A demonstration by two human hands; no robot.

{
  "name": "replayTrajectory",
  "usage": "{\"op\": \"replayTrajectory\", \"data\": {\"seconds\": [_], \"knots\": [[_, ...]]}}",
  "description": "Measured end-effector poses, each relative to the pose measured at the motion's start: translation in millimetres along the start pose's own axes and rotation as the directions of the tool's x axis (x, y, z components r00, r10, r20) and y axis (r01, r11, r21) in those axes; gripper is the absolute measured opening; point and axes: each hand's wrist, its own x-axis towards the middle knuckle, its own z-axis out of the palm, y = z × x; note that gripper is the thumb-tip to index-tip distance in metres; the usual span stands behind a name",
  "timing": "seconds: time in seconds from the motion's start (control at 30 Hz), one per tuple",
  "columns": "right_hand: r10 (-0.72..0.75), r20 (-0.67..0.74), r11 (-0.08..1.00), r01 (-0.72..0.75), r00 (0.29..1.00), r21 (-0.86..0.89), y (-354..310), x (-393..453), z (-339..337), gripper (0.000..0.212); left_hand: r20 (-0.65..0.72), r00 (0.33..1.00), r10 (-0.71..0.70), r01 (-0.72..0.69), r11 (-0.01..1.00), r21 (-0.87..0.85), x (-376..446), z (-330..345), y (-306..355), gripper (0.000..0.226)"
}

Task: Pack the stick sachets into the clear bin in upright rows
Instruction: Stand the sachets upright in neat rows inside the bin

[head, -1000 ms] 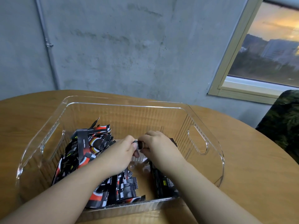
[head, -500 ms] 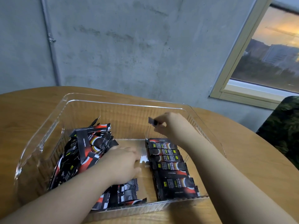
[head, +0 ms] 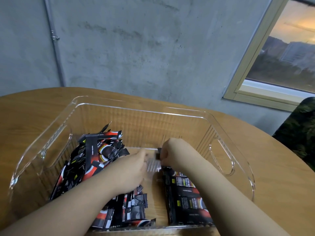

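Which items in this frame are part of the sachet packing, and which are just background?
Part of the job:
clear bin
loose sachet pile
packed sachet row
sachet pinched in the right hand
left hand

Just there:
wooden table
concrete wall
window
dark patterned cushion

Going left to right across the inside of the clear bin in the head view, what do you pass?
Loose heap of black-and-red stick sachets → left hand → right hand pinching one black sachet → oval handle cutout in the clear plastic bin's right wall.
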Motion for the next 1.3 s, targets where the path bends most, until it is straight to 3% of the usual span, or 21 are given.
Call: {"op": "replayTrajectory", "data": {"seconds": [0.13,0.23,0.33,0.57,0.77,0.97,1.07,1.17,1.3], "knots": [[-0.166,0.274,0.889,0.024,0.947,0.457,-9,-19,11,0.014,-0.096,0.993,-0.064,0.044,0.981,-0.189,5,2,-9,0.041],[-0.25,0.369,0.762,-0.053,0.895,0.645,-15,-25,21,0.01,-0.176,0.98,-0.094,0.049,0.969,-0.244,7,4,-9,0.041],[-0.245,0.349,0.753,-0.048,0.905,0.656,-23,-25,31,0.003,-0.235,0.957,-0.168,0.077,0.933,-0.351,11,7,-11,0.041],[-0.211,0.302,0.745,-0.047,0.93,0.665,-29,-25,34,0.01,-0.199,0.974,-0.108,0.053,0.963,-0.263,9,4,-10,0.045],[-0.137,0.28,0.743,-0.088,0.95,0.664,-22,-26,27,0.013,-0.085,0.995,-0.055,0.033,0.971,-0.238,-1,-7,-2,0.015],[-0.013,0.204,0.696,-0.138,0.979,0.705,-8,-22,14,0.014,-0.039,0.997,-0.066,0.054,0.966,-0.255,-6,-11,4,0.026],[0.067,0.119,0.698,-0.132,0.991,0.704,2,-19,10,0.017,0.045,0.999,-0.031,0.04,0.976,-0.216,-9,-15,7,0.042],[0.081,0.126,0.609,-0.149,0.989,0.779,6,-17,8,0.013,0.13,0.992,-0.005,0.021,0.992,-0.123,-13,-16,8,0.061],[0.05,0.077,0.63,-0.091,0.996,0.771,8,-18,7,0.018,0.048,0.998,-0.034,0.036,0.998,-0.047,-13,-12,9,0.039]]}}
